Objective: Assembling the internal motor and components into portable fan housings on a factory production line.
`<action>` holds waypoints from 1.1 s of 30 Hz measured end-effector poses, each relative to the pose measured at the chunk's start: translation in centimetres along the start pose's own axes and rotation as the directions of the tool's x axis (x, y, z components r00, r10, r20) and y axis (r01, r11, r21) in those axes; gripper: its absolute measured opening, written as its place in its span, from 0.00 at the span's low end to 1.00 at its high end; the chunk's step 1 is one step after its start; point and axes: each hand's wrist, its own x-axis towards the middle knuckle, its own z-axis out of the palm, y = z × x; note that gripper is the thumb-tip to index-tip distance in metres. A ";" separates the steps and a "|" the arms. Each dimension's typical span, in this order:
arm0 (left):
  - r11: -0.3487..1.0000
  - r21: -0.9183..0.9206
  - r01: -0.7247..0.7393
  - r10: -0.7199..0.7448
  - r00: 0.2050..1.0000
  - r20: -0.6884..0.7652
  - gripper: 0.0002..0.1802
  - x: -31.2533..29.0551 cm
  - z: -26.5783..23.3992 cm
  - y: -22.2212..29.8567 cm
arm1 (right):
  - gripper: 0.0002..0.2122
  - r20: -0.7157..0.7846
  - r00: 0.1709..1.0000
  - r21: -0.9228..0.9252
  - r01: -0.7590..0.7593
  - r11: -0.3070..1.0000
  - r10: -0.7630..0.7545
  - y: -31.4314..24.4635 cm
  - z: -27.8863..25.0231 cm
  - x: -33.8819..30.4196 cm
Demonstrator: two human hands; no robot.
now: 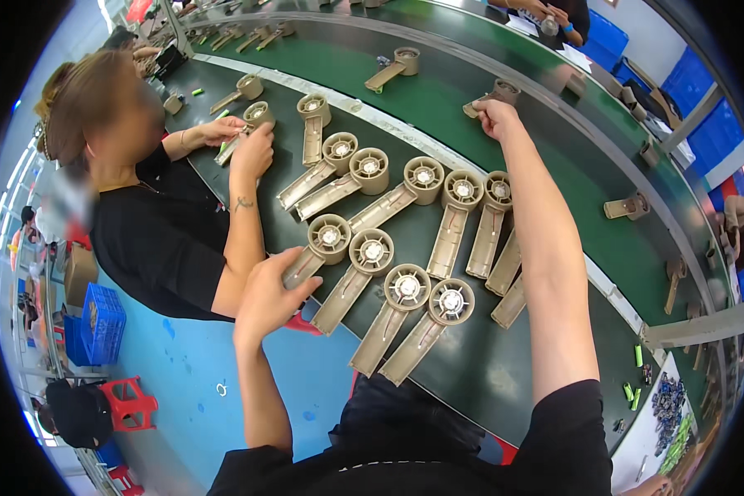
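- No words, numbers or signs can be read.
- White papers (576, 58) at the top: any print is too small to make out.
- A small dark mark (244, 203) stands on a co-worker's forearm (241, 227), perhaps a tattoo; it is too coarse to read.
- Black shirt (438, 481): white dashes, no legible lettering.

Head view: wide fisheye, head-worn, facing down and forward.
Lens sits above and behind the grip of the right hand (496, 118); forearms (547, 256) close, conveyor belt (438, 112) farther out, running past it.
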 end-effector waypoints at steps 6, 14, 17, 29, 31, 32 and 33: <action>0.968 0.184 -0.173 0.196 0.974 -0.116 0.23 1.1 2.6 -0.1 | 0.04 0.276 0.956 0.159 0.060 0.986 -0.103 -3.4 -6.9 -11.8; 0.955 0.187 -0.229 0.286 0.875 -0.392 0.21 -2.5 2.5 3.2 | 0.09 0.108 0.984 -0.178 0.156 0.972 -0.139 4.7 -16.7 -41.6; 0.849 -0.230 -0.475 0.419 0.872 -0.254 0.15 -6.0 5.6 12.7 | 0.10 0.029 1.000 0.010 0.008 1.000 -0.009 9.7 -18.1 -47.7; 0.733 -0.338 -0.590 0.627 0.779 -0.001 0.36 -10.7 21.1 18.0 | 0.13 -0.477 0.696 -0.764 -0.027 0.645 -0.536 14.2 -31.8 -48.9; 0.750 -0.375 -0.545 0.616 0.782 0.096 0.36 -10.4 21.0 18.8 | 0.14 -0.594 0.528 -0.779 -0.192 0.597 -0.607 12.6 -38.9 -47.4; 0.749 -0.374 -0.547 0.619 0.780 0.097 0.36 -10.2 21.1 19.0 | 0.14 -0.561 0.440 -0.826 -0.239 0.511 -0.701 13.0 -42.2 -46.2; 0.737 -0.383 -0.557 0.634 0.766 0.106 0.36 -9.8 21.2 19.2 | 0.14 -0.561 0.439 -0.826 -0.238 0.511 -0.702 13.1 -44.2 -45.5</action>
